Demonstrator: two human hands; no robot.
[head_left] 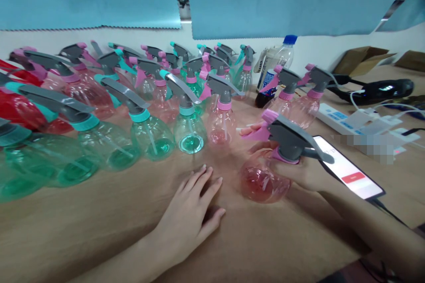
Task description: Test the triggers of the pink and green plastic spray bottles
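In the head view, right of centre, see a rounded, see-through pink plastic spray bottle (pixel 264 184) with a grey plastic trigger head (pixel 285 138) and pink trigger (pixel 255 135), leaning rightward in the frame. Held there by the right grip (pixel 299 176), wrapped around its upper body below the head; hard to tell whether lifted off the brown table (pixel 106 219) or resting on it. At lower centre, find the left grip (pixel 195 205) palm down on the table, loosely spread, holding nothing. At right, just beside the right grip, note a lit, flat smartphone (pixel 352 170).

Judge the pink bottle light, probably bottom-heavy if the darker base means liquid, with thin, slightly springy walls, slick when wet. Best taken around the narrowing shoulder, without pressing the trigger or squeezing hard.
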